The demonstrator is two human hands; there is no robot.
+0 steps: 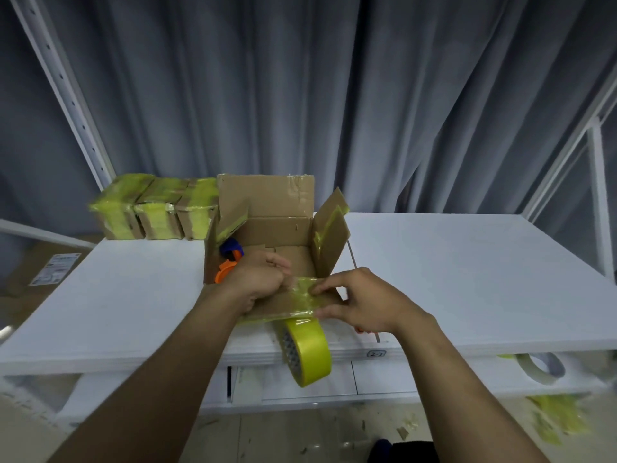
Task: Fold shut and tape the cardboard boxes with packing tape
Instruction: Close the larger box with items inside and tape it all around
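Hands tape an open cardboard box point(277, 228) on a white table point(467, 279), grey curtain point(334, 95) behind.
Left hand point(257, 282) grips the near flap point(278, 304); right hand point(364, 302) pinches the yellow tape strip point(305, 289) on it, tape roll point(310, 349) hanging off the table edge. Taped boxes point(157, 212) sit rear left.

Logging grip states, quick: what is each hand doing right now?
Left hand: grips the near flap of the open box.
Right hand: pinches the yellow tape on that flap.
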